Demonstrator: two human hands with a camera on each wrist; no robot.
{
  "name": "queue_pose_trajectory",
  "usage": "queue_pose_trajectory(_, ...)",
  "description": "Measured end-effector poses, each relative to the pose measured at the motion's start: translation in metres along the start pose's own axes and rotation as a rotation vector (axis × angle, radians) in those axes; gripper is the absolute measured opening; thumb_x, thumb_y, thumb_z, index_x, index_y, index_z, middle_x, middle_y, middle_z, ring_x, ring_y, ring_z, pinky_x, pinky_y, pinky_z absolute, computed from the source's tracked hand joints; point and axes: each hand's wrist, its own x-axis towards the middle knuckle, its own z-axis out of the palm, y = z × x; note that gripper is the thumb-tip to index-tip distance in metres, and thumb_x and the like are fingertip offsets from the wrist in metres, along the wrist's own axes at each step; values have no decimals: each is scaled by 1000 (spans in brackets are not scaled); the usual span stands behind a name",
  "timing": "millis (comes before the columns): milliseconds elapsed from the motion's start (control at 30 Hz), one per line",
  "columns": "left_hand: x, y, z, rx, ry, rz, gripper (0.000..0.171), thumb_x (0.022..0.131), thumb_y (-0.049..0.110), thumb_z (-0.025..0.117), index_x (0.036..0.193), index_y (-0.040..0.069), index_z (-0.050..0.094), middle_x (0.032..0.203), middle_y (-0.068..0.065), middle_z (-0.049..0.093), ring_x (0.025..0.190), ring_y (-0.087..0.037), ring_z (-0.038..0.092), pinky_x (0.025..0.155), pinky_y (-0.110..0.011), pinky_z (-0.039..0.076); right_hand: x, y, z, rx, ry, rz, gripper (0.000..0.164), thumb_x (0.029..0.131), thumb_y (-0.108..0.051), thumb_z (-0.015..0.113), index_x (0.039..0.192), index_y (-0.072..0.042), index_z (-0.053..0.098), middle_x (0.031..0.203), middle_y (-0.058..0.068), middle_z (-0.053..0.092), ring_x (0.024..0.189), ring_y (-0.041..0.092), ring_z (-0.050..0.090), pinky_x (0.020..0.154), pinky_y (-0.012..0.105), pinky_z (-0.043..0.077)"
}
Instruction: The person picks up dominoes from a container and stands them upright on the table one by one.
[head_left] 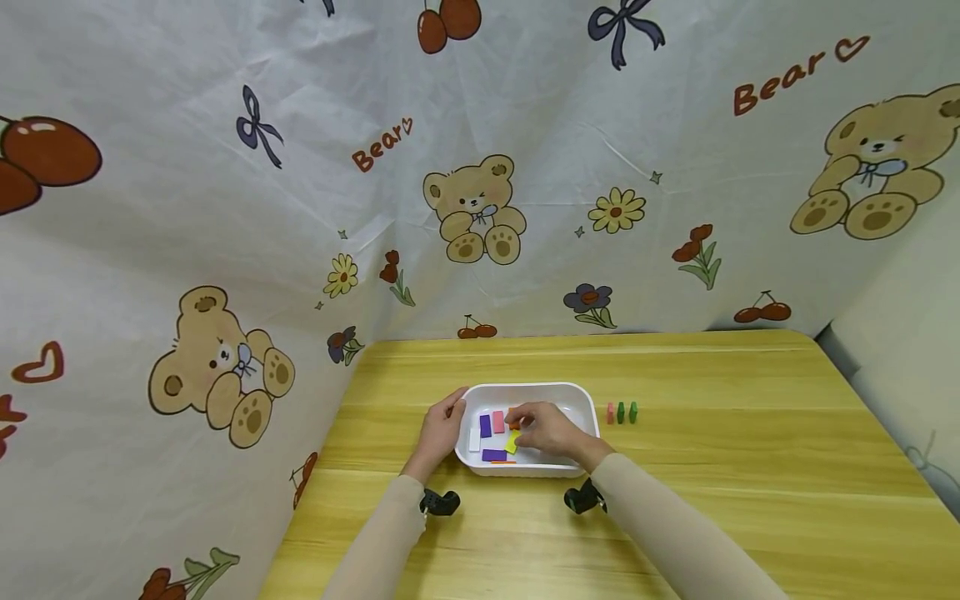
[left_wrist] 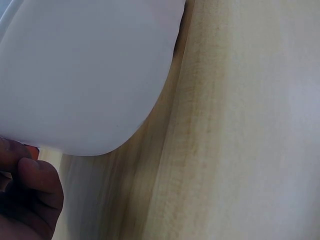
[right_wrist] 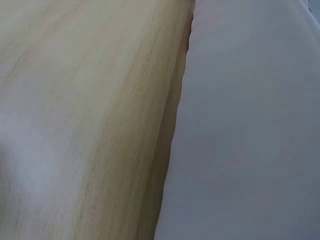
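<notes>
A white plastic tray (head_left: 525, 472) stands on the table with flat coloured blocks inside. My left hand (head_left: 441, 429) grips its left end; in the left wrist view, curled fingers (left_wrist: 40, 177) show at the rim. Over the middle of the tray, my right hand (head_left: 551, 429) reaches down with bent fingers and thumb. An orange block (head_left: 514, 425) shows partly behind these fingers, and a yellow block (head_left: 512, 443) lies by the thumb tip. I cannot tell whether either is pinched. Left of them lie a pink block (head_left: 498, 422), purple blocks (head_left: 485, 426) and a white block (head_left: 475, 440).
Right of the tray, a pink block (head_left: 611, 413) and two green blocks (head_left: 621, 412) stand on edge in a row. The wood-grain table (head_left: 712, 467) meets a bear-print cloth (head_left: 525, 300) behind and at the left.
</notes>
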Motion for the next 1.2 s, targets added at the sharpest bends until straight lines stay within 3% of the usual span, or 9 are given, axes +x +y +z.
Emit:
queue_pose_trajectory(367,4,-4,0,14,10,42,40,110,25,51,146,9,60,149,-13,59,140,-32,54,116,-48,46,4,-3,5,-95,-45,23,37,77,2,85,111,-11,77,104,4,72,94,19,58,83,30,49)
queue_pose_trajectory(633,4,-5,0,8,9,45,40,110,26,51,145,10,61,149,-12,59,140,-32,54,117,-48,46,2,-3,8,-146,-88,17,42,77,3,79,116,-11,77,112,4,74,96,19,59,89,34,52)
queue_pose_trajectory(933,4,-5,2,13,14,35,39,110,27,52,145,14,62,147,-11,61,136,-30,58,113,-47,49,-1,-1,9,-159,-97,-20,40,74,-3,86,113,-8,76,108,4,76,98,23,64,89,31,53)
queue_pose_trajectory(1200,2,-4,2,12,17,21,40,110,28,51,146,14,61,148,-11,60,136,-30,58,112,-47,50,-1,2,8,-216,-94,-60,38,75,-9,90,110,-5,77,104,6,76,99,22,68,93,39,57)
